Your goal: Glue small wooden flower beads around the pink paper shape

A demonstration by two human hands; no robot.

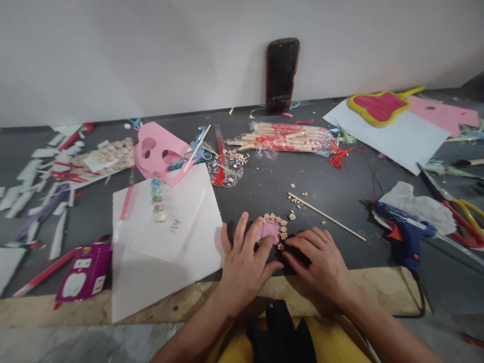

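A small pink square piece (270, 229), edged with small wooden beads, lies on the dark table near me. My left hand (245, 259) rests flat on its left side with fingers spread, fingertips touching it. My right hand (319, 257) lies beside its right lower corner, fingers pressed together at the beads; whether they pinch one I cannot make out. Loose beads (296, 200) and a thin wooden stick (327, 217) lie just beyond.
White paper sheets (166, 242) lie left, with a pink mask (161, 151) behind. A packet of sticks (287, 137) and a phone (282, 75) against the wall are farther back. A blue glue gun (406, 234), scissors (459, 214) and paper scraps sit right.
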